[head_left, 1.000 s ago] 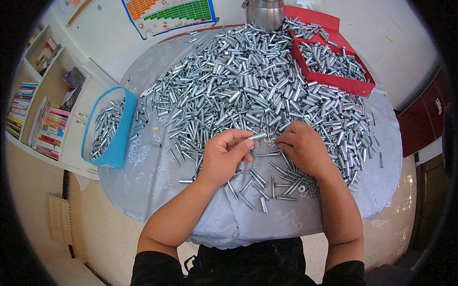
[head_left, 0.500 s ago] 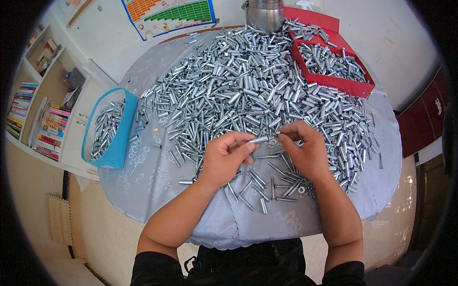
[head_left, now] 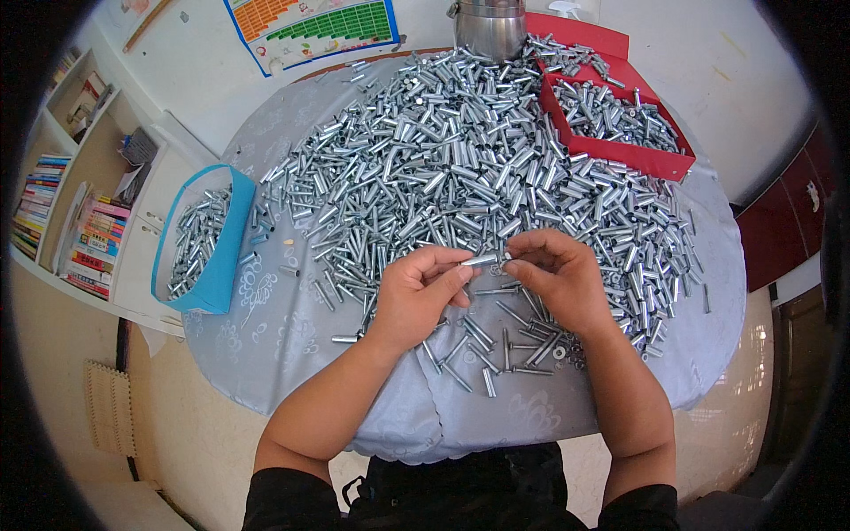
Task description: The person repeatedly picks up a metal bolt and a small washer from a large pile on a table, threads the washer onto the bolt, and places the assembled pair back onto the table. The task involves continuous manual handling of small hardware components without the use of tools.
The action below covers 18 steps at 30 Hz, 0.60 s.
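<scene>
Bright blue, an open box (head_left: 235, 239) stands at the left of the frame, part-filled with metal pieces; its walls keep them apart from loose ones on the silvery tablecloth (head_left: 292, 372). Toward the centre, the left hand (head_left: 418, 292) pinches a shiny metal sleeve (head_left: 481, 260) between thumb and fingers, nearly level; gripping only its left part probably leaves the other end exposed to the right hand (head_left: 560, 270). Behind, a heap of sleeves and bolts (head_left: 443, 168) spreads across the middle and upper frame, likely kept there for easy reach. Loose bolts (head_left: 479, 330) lie below the hands; a steel pot (head_left: 492, 31) stands top centre, beyond the heap. Right of centre, the right thumb and fingers close narrowly on a small metal piece (head_left: 507, 256) at the sleeve's right end, too small to identify. Upper right, a red box (head_left: 633, 161), lid folded back, holds more pieces, its sides containing most of them.
</scene>
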Motion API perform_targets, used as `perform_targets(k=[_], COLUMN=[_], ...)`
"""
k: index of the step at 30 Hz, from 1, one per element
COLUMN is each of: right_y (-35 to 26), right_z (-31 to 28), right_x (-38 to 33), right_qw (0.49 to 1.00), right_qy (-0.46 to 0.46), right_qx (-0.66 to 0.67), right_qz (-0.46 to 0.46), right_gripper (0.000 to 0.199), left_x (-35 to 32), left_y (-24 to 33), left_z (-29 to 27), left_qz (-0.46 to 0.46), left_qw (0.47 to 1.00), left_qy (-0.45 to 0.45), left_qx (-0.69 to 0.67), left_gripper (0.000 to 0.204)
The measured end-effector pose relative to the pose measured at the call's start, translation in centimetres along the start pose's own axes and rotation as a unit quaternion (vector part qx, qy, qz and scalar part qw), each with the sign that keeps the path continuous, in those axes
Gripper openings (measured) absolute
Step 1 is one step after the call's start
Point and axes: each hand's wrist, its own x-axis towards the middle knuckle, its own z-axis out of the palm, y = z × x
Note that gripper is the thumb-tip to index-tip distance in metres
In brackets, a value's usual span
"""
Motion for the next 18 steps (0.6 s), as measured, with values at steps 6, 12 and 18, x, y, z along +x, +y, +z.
perform_targets(k=[6, 12, 18], right_y=[-0.15, -0.32, -0.72], right_z=[-0.18, -0.55, -0.52], right_x=[-0.15, -0.10, -0.13], right_qw=[0.999, 0.991, 0.989], right_qy=[-0.023, -0.035, -0.051], right_qx=[-0.043, -0.108, -0.128], right_qz=[0.002, -0.073, -0.047], right_gripper=[0.024, 0.022, 0.016], left_x=[0.01, -0.15, -0.20], left_y=[-0.17, 0.23, 0.16], left_z=[-0.08, -0.09, -0.30], left_qz=[0.009, 0.001, 0.006], left_qw=[1.000, 1.000, 1.000], left_qy=[-0.010, -0.010, -0.014], left_qx=[-0.004, 0.016, 0.026], left_gripper=[0.020, 0.020, 0.020])
